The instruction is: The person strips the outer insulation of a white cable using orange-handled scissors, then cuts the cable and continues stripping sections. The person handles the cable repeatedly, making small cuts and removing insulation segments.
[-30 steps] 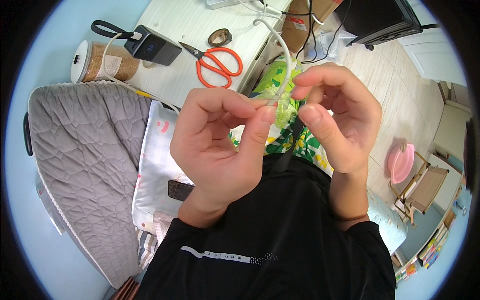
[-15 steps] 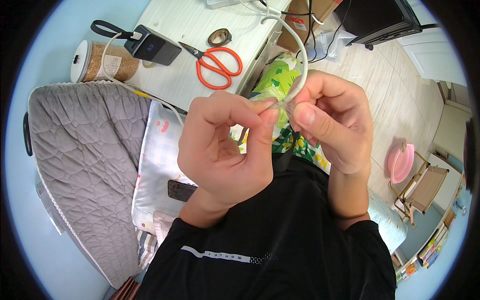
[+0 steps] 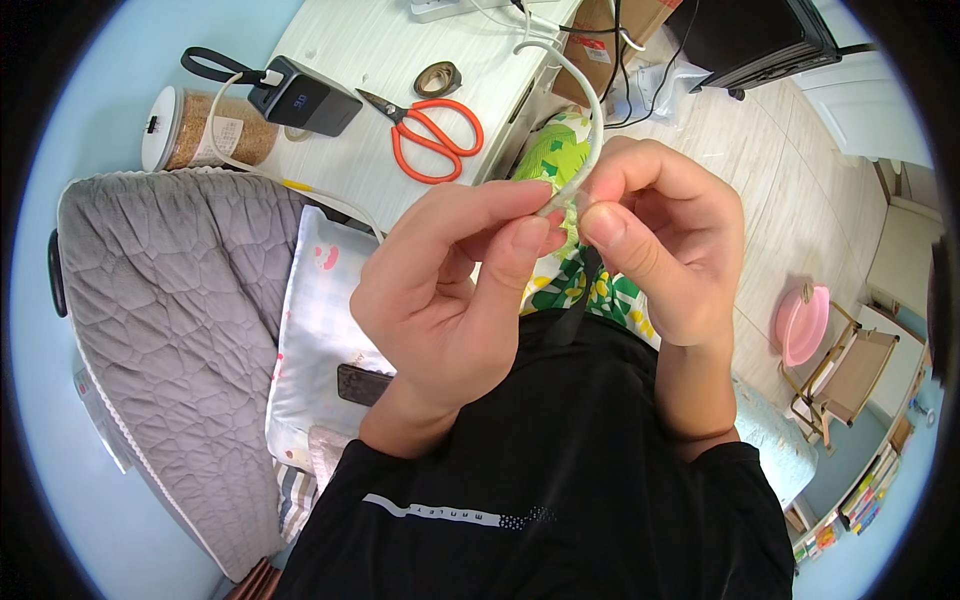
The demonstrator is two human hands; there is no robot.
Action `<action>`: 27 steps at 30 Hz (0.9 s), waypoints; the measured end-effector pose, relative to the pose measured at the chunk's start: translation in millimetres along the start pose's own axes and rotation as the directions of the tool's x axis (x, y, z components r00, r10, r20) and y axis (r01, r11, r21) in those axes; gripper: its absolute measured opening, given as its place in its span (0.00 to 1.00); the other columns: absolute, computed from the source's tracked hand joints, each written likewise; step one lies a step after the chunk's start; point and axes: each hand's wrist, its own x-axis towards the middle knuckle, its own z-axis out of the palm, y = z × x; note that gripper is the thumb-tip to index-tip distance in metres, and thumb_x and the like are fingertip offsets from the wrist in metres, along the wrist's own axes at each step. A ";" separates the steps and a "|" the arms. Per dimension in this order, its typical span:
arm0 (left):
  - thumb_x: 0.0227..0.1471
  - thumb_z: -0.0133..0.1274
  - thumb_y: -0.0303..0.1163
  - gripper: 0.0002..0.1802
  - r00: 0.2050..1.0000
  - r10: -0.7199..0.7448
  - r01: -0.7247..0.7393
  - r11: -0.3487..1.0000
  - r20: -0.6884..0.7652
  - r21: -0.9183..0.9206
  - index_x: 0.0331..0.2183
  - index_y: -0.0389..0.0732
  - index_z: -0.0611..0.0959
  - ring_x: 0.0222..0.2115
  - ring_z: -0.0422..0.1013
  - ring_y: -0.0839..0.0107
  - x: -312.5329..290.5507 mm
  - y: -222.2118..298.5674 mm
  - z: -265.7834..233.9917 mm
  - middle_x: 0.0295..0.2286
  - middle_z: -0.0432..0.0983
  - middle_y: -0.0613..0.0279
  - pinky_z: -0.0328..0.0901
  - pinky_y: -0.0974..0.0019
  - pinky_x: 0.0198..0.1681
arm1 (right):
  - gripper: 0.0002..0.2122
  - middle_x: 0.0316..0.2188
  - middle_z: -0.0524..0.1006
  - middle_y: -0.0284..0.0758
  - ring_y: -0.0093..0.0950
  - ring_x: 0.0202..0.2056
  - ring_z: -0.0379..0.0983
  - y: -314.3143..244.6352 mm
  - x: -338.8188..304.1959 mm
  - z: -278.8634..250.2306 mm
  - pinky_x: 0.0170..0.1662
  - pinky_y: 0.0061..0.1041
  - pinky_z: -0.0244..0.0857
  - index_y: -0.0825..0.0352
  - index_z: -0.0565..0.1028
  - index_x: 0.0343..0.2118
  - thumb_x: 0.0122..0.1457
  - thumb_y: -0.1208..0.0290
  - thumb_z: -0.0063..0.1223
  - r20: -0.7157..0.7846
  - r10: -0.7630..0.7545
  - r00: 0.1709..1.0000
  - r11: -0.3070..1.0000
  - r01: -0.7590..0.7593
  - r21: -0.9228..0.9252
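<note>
A person seated beside a white wooden bench (image 3: pixel 440 45) works a thin white curved cable or strip (image 3: pixel 592 105) w/ both hands, held up approx. at chest height above a green-and-yellow floral cloth (image 3: pixel 548 155) on the lap. The left hand (image 3: pixel 450 300) pinches the strip's lower end betw. thumb and forefinger; the right hand (image 3: pixel 665 245) is closed beside it, thumb pressed fwd at the same spot, fingertips of the two hands nearly touching. From the pinch the strip arcs up and away toward the bench edge; its far end is free, not attached to anything visible. Judging by that, the work looks early to midway: one end gripped and being handled, the rest of the length not yet dealt with. What exactly happens at the pinch is hidden by the fingers. On the bench, untouched: orange-handled scissors (image 3: pixel 432 135), a black power bank (image 3: pixel 305 98), a small tape roll (image 3: pixel 438 78), a glass jar w/ white lid (image 3: pixel 205 130). A grey quilted cover (image 3: pixel 160 300) lies to the left.
</note>
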 end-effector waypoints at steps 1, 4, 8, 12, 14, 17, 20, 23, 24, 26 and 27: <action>0.50 0.56 0.17 0.09 1.000 -0.009 0.008 1.000 0.020 0.018 0.37 0.27 0.79 0.30 0.75 0.74 1.3 1.2 -1.2 0.30 0.77 0.56 0.70 0.76 0.34 | 0.04 0.28 0.78 0.35 0.21 0.32 0.77 0.0 0.5 -0.2 0.33 0.15 0.68 0.73 0.73 0.32 0.57 0.79 0.55 0.004 0.007 1.000 1.000 -0.007 0.004; 0.50 0.56 0.18 0.09 0.999 -0.038 0.038 0.999 0.038 0.002 0.37 0.28 0.79 0.31 0.75 0.75 3.6 0.0 -1.8 0.30 0.76 0.57 0.70 0.77 0.33 | 0.04 0.29 0.78 0.35 0.21 0.32 0.78 0.8 1.4 -0.9 0.33 0.14 0.68 0.73 0.73 0.32 0.57 0.78 0.54 0.019 -0.002 1.000 1.000 0.002 -0.005; 0.50 0.56 0.19 0.08 0.996 -0.068 0.068 0.998 0.050 -0.007 0.36 0.28 0.79 0.30 0.74 0.76 4.4 0.5 -2.2 0.30 0.76 0.59 0.69 0.77 0.32 | 0.03 0.29 0.78 0.33 0.18 0.31 0.76 3.2 1.7 -2.0 0.33 0.13 0.67 0.72 0.73 0.33 0.57 0.79 0.54 0.032 -0.049 0.998 0.998 0.050 -0.031; 0.51 0.56 0.20 0.07 0.985 -0.152 0.156 0.987 0.083 -0.035 0.34 0.29 0.79 0.28 0.72 0.78 5.7 3.4 -2.3 0.28 0.75 0.61 0.70 0.77 0.31 | 0.04 0.29 0.76 0.31 0.16 0.31 0.72 1.5 1.6 -8.3 0.33 0.13 0.65 0.72 0.73 0.33 0.57 0.79 0.53 0.042 -0.058 0.997 0.997 0.060 -0.056; 0.51 0.56 0.20 0.06 0.978 -0.189 0.197 0.976 0.085 -0.097 0.33 0.28 0.78 0.28 0.71 0.78 5.8 3.5 0.6 0.28 0.74 0.61 0.70 0.77 0.29 | 0.04 0.28 0.76 0.30 0.14 0.30 0.70 0.0 1.7 -9.0 0.34 0.13 0.64 0.72 0.73 0.34 0.57 0.79 0.53 0.031 -0.064 0.997 0.996 0.066 -0.068; 0.54 0.54 0.25 0.10 0.990 -0.077 0.083 0.995 0.117 -0.050 0.36 0.28 0.77 0.25 0.73 0.74 6.4 -0.8 -0.2 0.28 0.75 0.54 0.72 0.72 0.25 | 0.04 0.28 0.74 0.29 0.13 0.29 0.68 0.5 1.3 -12.2 0.33 0.13 0.62 0.72 0.73 0.34 0.56 0.78 0.54 0.046 -0.060 0.997 0.995 0.063 -0.082; 0.55 0.53 0.26 0.09 0.991 -0.074 0.085 0.992 0.115 -0.094 0.35 0.28 0.77 0.26 0.72 0.74 7.3 1.9 2.2 0.28 0.75 0.54 0.72 0.72 0.25 | 0.05 0.28 0.74 0.28 0.13 0.29 0.67 -0.9 0.3 -12.8 0.33 0.12 0.61 0.72 0.73 0.33 0.56 0.77 0.55 0.024 -0.006 1.000 0.997 0.008 -0.075; 0.56 0.52 0.27 0.09 0.997 -0.028 0.038 0.989 0.070 -0.144 0.34 0.29 0.77 0.26 0.72 0.74 5.3 0.8 2.8 0.29 0.74 0.54 0.72 0.73 0.25 | 0.04 0.28 0.73 0.27 0.12 0.29 0.67 -0.3 -0.1 -12.4 0.33 0.12 0.60 0.71 0.74 0.33 0.56 0.77 0.55 -0.035 0.010 0.999 1.000 -0.011 -0.014; 0.56 0.52 0.28 0.09 0.997 -0.018 0.028 0.991 0.070 -0.133 0.34 0.29 0.77 0.26 0.72 0.74 5.4 1.6 2.1 0.29 0.74 0.54 0.72 0.72 0.24 | 0.04 0.28 0.74 0.27 0.12 0.29 0.67 -0.7 -0.2 -13.8 0.34 0.12 0.60 0.71 0.74 0.33 0.56 0.77 0.55 -0.037 0.015 0.999 1.000 -0.015 0.000; 0.57 0.52 0.29 0.10 0.997 -0.018 0.027 0.993 0.072 -0.115 0.33 0.29 0.77 0.25 0.72 0.73 10.2 2.1 -2.6 0.28 0.74 0.54 0.72 0.72 0.24 | 0.04 0.28 0.74 0.27 0.13 0.30 0.67 0.8 3.2 -18.5 0.34 0.12 0.60 0.71 0.74 0.33 0.56 0.77 0.55 -0.052 0.043 0.998 0.999 -0.041 0.030; 0.57 0.51 0.29 0.10 0.997 -0.026 0.034 0.993 0.071 -0.110 0.33 0.29 0.77 0.25 0.72 0.73 13.1 1.3 -4.5 0.28 0.75 0.54 0.72 0.72 0.24 | 0.04 0.26 0.74 0.27 0.13 0.28 0.67 2.6 6.1 -19.6 0.32 0.12 0.60 0.70 0.75 0.32 0.56 0.76 0.56 -0.105 0.040 0.994 0.999 -0.044 -0.030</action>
